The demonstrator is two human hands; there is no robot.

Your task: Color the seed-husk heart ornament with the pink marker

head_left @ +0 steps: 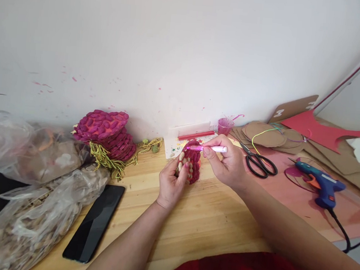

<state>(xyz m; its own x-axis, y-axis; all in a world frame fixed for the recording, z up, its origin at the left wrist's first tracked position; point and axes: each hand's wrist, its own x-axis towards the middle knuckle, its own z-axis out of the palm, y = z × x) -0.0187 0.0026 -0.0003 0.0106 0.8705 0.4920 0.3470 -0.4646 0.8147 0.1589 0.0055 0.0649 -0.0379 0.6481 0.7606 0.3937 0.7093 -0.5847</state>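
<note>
My left hand (171,184) is closed around a small round piece covered in shells (191,166), partly painted dark red, and holds it upright above the wooden table (203,222). My right hand (228,165) pinches a thin pink and white brush (209,148), whose tip rests on the top of the shell piece.
A stack of painted magenta shell pieces (106,134) with yellow tassels sits at the back left. Clear plastic bags of shells (32,218) and a black phone (95,222) lie at the left. Black scissors (258,161), a blue glue gun (320,184), a pink paint cup (224,125) and cardboard discs (265,134) are at the right.
</note>
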